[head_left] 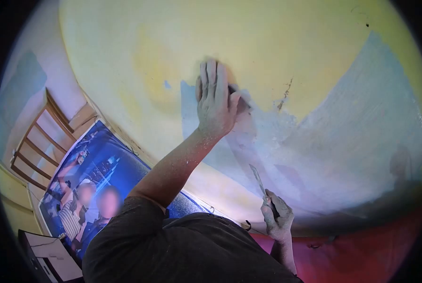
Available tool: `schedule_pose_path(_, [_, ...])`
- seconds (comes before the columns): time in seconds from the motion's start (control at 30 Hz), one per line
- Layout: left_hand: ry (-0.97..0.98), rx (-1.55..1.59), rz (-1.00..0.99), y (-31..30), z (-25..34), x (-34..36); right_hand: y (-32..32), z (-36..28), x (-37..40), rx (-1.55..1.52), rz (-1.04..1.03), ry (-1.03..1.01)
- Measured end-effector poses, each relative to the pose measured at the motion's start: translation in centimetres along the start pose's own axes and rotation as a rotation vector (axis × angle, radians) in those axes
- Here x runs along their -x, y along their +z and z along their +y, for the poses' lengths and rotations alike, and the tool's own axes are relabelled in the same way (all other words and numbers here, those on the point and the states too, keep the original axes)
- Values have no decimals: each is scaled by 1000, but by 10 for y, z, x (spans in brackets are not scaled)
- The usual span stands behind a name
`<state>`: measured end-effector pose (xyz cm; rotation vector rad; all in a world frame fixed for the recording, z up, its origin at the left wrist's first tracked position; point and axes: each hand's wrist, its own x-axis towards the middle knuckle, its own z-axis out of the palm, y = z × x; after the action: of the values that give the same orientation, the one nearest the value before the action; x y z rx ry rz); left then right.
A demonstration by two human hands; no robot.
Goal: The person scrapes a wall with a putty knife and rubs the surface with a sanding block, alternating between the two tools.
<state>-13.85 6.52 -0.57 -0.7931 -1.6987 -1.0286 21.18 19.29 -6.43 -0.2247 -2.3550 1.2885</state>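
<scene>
High on the wall (pixel 277 56), my dusty left hand (pixel 215 96) presses palm-down, its fingers long and close together, thumb out to the right. A dark edge (pixel 232 88) shows between thumb and forefinger. It looks like a flat pad under the palm, but the hand covers most of it. Patchy pale blue-grey and yellow paint surrounds this hand. Lower right, my right hand (pixel 278 214), also dusty, is closed around the handle of a putty knife (pixel 257 178). Its thin blade points up and left, apart from the left hand.
A brown slatted wooden rack or chair back (pixel 38 141) stands at the far left. Below it is a blue printed picture (pixel 107 160) with people on it. A dark-framed white item (pixel 50 259) sits at lower left. Red covering (pixel 352 254) spreads along the lower right.
</scene>
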Motion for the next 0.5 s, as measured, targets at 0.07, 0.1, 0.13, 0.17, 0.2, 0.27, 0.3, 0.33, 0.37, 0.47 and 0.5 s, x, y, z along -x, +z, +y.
schedule_pose_path(0.07, [-58,-50,-46,0,-33,29,2,0,-1,-19,-6,-13])
schedule_pose_path(0.1, [-89,-41,19,5,-58,43,1,0,-1,-28,-3,-16])
schedule_pose_path(0.13, [-119,-28,80,6,-81,53,1,-1,-2,-25,-6,-17])
schedule_pose_path(0.17, [-186,-24,101,1,-98,54,1,-2,-1,-19,-7,-14])
schedule_pose_path(0.2, [-255,-18,122,-2,-114,51,0,-2,-1,-12,-7,-10])
schedule_pose_path(0.27, [-313,-7,158,5,-117,43,4,7,2,-33,30,-24])
schedule_pose_path(0.3, [-303,-3,177,6,-110,33,4,8,3,-40,45,-32])
schedule_pose_path(0.33, [-291,-2,197,7,-99,25,2,10,4,-32,34,-4])
schedule_pose_path(0.37, [-255,-49,193,13,-81,20,0,11,5,-25,22,23])
schedule_pose_path(0.47, [-105,-21,134,19,-26,21,1,4,5,-42,31,30])
schedule_pose_path(0.5, [-79,-14,96,21,-9,22,2,2,4,-55,40,18])
